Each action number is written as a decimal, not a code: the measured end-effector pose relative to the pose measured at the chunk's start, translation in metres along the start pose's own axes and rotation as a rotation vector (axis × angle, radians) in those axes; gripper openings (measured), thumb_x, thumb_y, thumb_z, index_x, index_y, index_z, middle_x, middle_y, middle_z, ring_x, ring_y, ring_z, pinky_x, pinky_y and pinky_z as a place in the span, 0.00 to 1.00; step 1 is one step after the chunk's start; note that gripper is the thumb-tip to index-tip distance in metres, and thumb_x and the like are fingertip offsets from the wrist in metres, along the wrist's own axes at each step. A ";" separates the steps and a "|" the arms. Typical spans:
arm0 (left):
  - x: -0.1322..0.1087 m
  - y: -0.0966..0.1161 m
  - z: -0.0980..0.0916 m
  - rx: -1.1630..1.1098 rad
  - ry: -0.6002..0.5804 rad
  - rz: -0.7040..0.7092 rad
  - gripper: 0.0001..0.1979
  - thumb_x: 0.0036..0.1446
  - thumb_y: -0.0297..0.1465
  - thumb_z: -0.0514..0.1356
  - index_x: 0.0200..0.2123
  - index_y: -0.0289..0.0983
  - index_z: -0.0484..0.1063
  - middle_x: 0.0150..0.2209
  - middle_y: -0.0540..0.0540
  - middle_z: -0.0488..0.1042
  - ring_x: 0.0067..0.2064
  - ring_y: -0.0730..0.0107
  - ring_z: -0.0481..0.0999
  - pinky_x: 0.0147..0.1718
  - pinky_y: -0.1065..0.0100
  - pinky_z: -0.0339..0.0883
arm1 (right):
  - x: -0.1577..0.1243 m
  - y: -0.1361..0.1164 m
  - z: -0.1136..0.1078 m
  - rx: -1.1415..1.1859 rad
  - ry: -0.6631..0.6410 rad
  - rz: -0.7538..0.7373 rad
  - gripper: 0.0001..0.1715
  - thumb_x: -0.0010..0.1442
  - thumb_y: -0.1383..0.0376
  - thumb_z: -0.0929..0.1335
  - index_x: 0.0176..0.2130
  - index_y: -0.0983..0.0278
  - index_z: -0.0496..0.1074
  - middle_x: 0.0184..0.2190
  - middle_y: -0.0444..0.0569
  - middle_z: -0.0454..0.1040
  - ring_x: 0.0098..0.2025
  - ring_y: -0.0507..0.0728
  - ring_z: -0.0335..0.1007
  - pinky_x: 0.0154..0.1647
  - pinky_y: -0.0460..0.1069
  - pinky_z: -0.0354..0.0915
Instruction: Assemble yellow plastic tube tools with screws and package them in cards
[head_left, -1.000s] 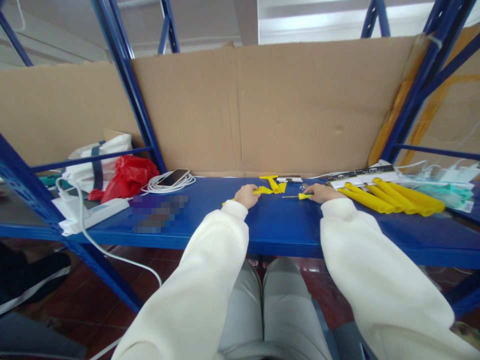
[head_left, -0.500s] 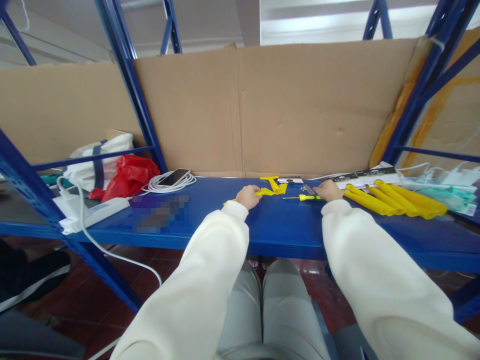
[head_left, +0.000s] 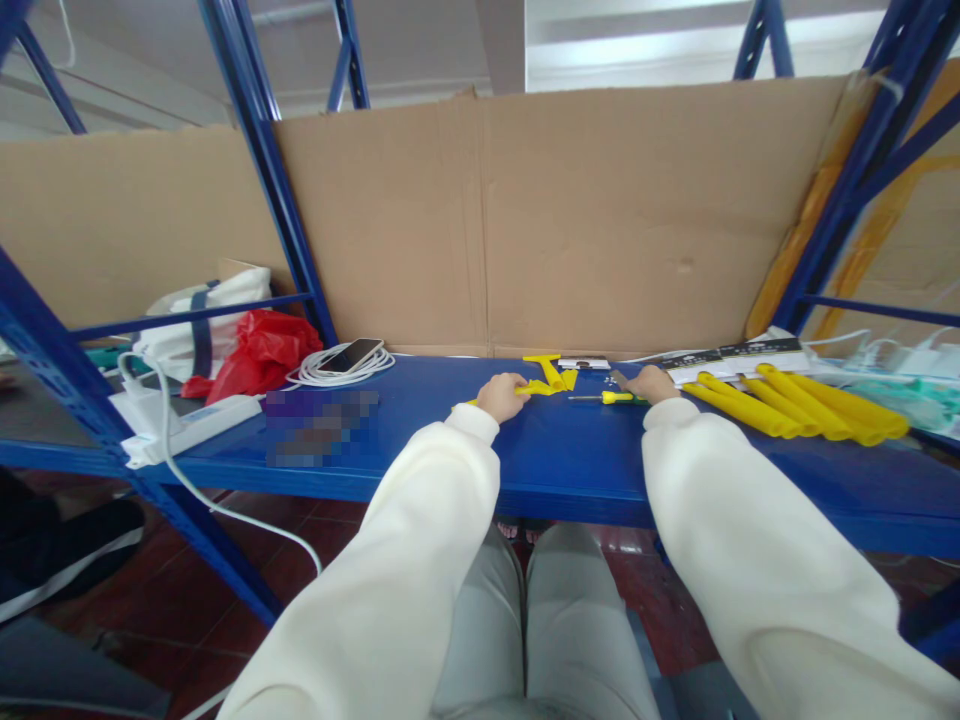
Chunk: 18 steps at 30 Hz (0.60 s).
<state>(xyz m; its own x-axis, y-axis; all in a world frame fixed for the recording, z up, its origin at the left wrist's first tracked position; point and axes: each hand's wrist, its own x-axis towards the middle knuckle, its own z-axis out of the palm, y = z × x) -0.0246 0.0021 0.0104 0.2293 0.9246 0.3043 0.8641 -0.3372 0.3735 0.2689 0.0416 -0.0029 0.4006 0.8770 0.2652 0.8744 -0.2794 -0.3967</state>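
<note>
My left hand [head_left: 504, 397] is closed around a yellow plastic part [head_left: 537, 387], whose end shows past the fingertips; the rest is hidden under the hand. Just beyond it lies a yellow T-shaped piece [head_left: 551, 371]. My right hand [head_left: 652, 383] is on the right, fingertips pressed together at a small flat grey piece [head_left: 619, 380], which looks like a blade. In front of that hand a screwdriver with a yellow-and-black handle [head_left: 616, 397] lies on the blue shelf [head_left: 570, 450], its shaft pointing left. Several tiny light bits [head_left: 608, 380] lie beside the flat piece.
Several yellow tubes [head_left: 750, 408] lie to the right before a black-and-white box [head_left: 739, 357]. A small white strip [head_left: 583, 363] is at the back. Leftward are a phone [head_left: 355, 354] on coiled white cable, a red bag [head_left: 268, 348] and a power strip [head_left: 214, 425]. Cardboard [head_left: 600, 220] stands behind.
My right hand has shifted slightly left, closer over the flat grey piece. My left hand stays closed on the yellow part, turned a little. The camera view has moved slightly.
</note>
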 end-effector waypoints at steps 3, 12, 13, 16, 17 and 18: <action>0.000 0.000 0.001 -0.010 -0.004 0.001 0.17 0.61 0.32 0.65 0.53 0.41 0.80 0.55 0.44 0.79 0.56 0.60 0.78 0.56 0.68 0.67 | -0.008 -0.007 -0.004 -0.030 -0.055 0.161 0.39 0.62 0.46 0.67 0.55 0.76 0.75 0.54 0.74 0.74 0.60 0.73 0.71 0.56 0.62 0.69; 0.000 -0.001 0.001 -0.027 0.001 -0.007 0.16 0.60 0.32 0.66 0.52 0.43 0.80 0.55 0.45 0.79 0.56 0.60 0.78 0.56 0.68 0.68 | -0.009 -0.010 -0.003 0.004 -0.011 0.179 0.39 0.60 0.47 0.69 0.56 0.77 0.74 0.52 0.74 0.76 0.58 0.73 0.73 0.55 0.61 0.71; 0.000 -0.001 0.001 -0.024 0.001 -0.005 0.16 0.60 0.32 0.66 0.52 0.42 0.80 0.55 0.45 0.79 0.56 0.60 0.78 0.56 0.67 0.68 | -0.009 -0.010 -0.003 0.009 -0.003 0.178 0.40 0.60 0.46 0.69 0.55 0.77 0.75 0.52 0.74 0.76 0.58 0.73 0.73 0.54 0.61 0.71; 0.000 -0.001 0.001 -0.025 -0.001 0.000 0.16 0.60 0.32 0.66 0.52 0.41 0.80 0.55 0.44 0.79 0.56 0.60 0.78 0.56 0.67 0.68 | -0.010 -0.008 -0.004 0.038 0.017 0.164 0.40 0.58 0.44 0.70 0.53 0.75 0.76 0.50 0.73 0.77 0.56 0.74 0.74 0.53 0.62 0.71; 0.000 -0.001 0.001 -0.029 -0.003 -0.002 0.16 0.60 0.32 0.66 0.52 0.42 0.80 0.55 0.44 0.79 0.56 0.60 0.78 0.56 0.67 0.68 | -0.010 -0.007 -0.005 0.052 0.021 0.158 0.40 0.58 0.43 0.70 0.53 0.75 0.76 0.50 0.73 0.77 0.56 0.74 0.74 0.53 0.62 0.72; 0.000 -0.001 0.001 -0.033 -0.005 -0.006 0.16 0.60 0.32 0.66 0.52 0.42 0.80 0.54 0.44 0.80 0.56 0.60 0.78 0.56 0.67 0.67 | -0.011 -0.007 -0.005 0.063 0.023 0.157 0.41 0.57 0.43 0.70 0.53 0.74 0.76 0.49 0.73 0.77 0.56 0.74 0.74 0.52 0.62 0.72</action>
<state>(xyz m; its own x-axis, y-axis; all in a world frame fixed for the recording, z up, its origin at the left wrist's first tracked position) -0.0249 0.0024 0.0097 0.2263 0.9276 0.2971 0.8505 -0.3369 0.4040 0.2601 0.0320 0.0014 0.5374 0.8153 0.2158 0.7822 -0.3862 -0.4889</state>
